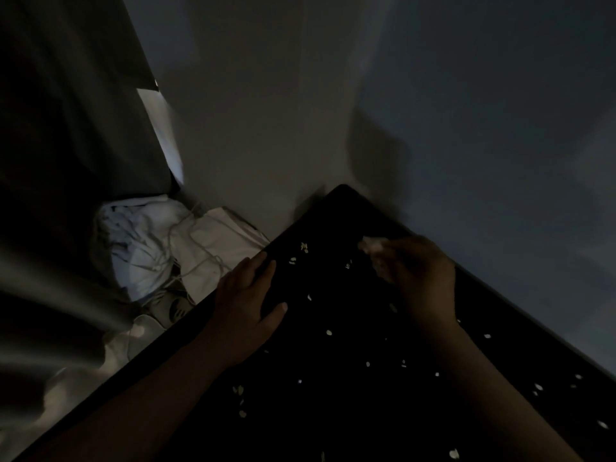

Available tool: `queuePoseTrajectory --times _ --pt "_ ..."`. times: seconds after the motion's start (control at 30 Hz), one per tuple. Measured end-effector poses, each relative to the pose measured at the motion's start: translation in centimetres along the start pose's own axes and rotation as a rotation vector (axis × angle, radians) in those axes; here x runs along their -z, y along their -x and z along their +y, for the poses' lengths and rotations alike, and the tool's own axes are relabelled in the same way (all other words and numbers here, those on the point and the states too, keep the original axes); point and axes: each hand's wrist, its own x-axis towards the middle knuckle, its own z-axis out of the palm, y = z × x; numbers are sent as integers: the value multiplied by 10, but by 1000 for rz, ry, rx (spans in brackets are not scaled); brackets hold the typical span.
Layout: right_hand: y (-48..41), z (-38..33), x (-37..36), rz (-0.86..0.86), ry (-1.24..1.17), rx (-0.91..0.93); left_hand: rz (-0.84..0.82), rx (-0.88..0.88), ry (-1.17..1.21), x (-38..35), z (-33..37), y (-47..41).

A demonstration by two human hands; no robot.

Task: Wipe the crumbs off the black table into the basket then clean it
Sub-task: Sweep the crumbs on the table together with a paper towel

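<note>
The black table (333, 411) fills the lower right of the dim head view, its far corner pointing at the wall. Several pale crumbs (329, 332) lie scattered over it. My left hand (248, 301) rests flat on the table near its left edge, fingers straight and spread. My right hand (413, 271) hovers over the far part of the table and pinches a small pale crumpled wad (368, 245), perhaps a tissue or cloth. No basket is visible.
Left of the table, on the floor, lie white bags or cloth (146, 238) with cords. A dark curtain (66, 161) hangs at far left. Walls (466, 111) close in behind and to the right of the table.
</note>
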Motion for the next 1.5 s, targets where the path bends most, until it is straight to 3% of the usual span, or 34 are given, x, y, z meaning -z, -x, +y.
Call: queuePoseTrajectory --times 0.13,0.27,0.43,0.53,0.7,0.77,0.9,1.1,1.23,1.33,1.5 --pt "-32 -32 -45 -42 -209 -39 19 -8 216 15 -22 -7" --pt "-26 -43 -95 16 -149 44 -210 220 232 23 -68 -4" --pt "-8 -39 -130 -33 -74 109 -244 334 163 21 -73 -2" --pt "1 -30 -116 -50 -17 129 -230 338 165 21 -70 -1" --pt "3 6 -57 137 126 -114 -222 305 230 28 -58 0" --pt "5 2 -52 155 141 -77 -222 316 230 28 -58 -1" --pt "10 -38 -85 125 -57 32 -219 298 270 26 -61 0" --pt "1 -20 -106 -8 72 99 -228 306 248 27 -60 -1" --pt "-34 2 -76 55 70 -83 -259 319 272 30 -59 -2" --pt "-58 2 -67 128 69 28 -247 300 270 31 -56 -3" --pt "-116 1 -69 193 115 23 -240 274 279 23 -65 -3"
